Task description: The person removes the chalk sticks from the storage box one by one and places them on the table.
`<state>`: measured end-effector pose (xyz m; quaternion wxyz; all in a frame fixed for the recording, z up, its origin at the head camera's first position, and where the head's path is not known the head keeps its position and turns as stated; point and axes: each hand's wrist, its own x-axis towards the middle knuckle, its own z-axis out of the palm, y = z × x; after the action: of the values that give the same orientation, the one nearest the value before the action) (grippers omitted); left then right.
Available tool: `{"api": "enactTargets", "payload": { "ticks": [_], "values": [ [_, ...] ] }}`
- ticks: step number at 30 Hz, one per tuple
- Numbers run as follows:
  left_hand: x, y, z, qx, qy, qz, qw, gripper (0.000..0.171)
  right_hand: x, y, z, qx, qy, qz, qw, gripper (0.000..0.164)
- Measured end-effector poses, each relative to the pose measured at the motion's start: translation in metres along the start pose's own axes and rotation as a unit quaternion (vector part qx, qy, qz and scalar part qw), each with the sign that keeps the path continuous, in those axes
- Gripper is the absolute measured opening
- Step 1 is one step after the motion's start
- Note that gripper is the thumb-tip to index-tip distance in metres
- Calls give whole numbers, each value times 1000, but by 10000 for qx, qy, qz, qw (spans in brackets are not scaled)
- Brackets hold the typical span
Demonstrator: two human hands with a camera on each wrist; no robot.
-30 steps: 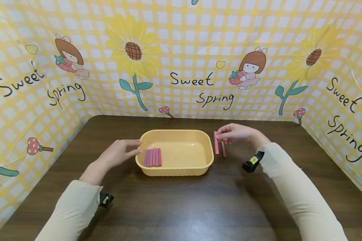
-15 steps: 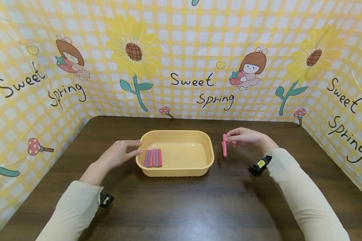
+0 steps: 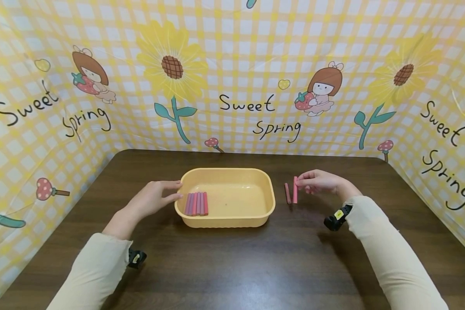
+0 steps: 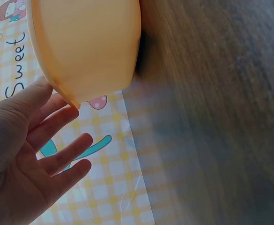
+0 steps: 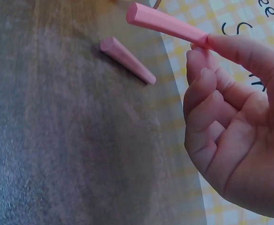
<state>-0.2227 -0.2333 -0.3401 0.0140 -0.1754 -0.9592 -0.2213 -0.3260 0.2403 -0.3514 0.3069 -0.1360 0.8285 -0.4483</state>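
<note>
In the head view, my right hand pinches a pink chalk stick near its upper end, between thumb and fingertips. Just left of it, a darker pink chalk stick lies on the table. The right wrist view shows the pinched stick held apart from the lying one. At the left end of a yellow plastic basin, my left hand touches the rim with thumb and fingers extended. Several pink and purple chalk sticks lie side by side in the basin's left part.
A dark brown wooden table bears everything. Behind it and along both sides hangs a yellow checked cloth with printed flowers and lettering. A black wrist camera sits below the right wrist, another at the left.
My right hand has moved right and slightly down, away from the basin. The pinched chalk stick has passed from left of the lying stick to its right. The left hand stays put.
</note>
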Motion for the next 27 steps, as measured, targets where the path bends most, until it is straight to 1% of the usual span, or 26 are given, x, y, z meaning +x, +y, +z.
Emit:
{"api": "enactTargets", "payload": {
  "ticks": [7,13,21,24,27],
  "values": [
    [0,0,0,-18,6,2,10000,43,4,8,1,104,63,-10,9999,28],
    [0,-1,1,-56,10,-20,10000,44,8,11,2,-49,168,-39,9998,32],
    [1,0,1,-43,28,-10,10000,43,11,12,4,-2,263,112,9996,27],
    [1,0,1,-51,27,-14,10000,44,12,13,4,-48,266,121,9996,28],
    [0,0,1,-50,39,-1,10000,44,13,12,5,-56,338,216,9992,28]
  ]
}}
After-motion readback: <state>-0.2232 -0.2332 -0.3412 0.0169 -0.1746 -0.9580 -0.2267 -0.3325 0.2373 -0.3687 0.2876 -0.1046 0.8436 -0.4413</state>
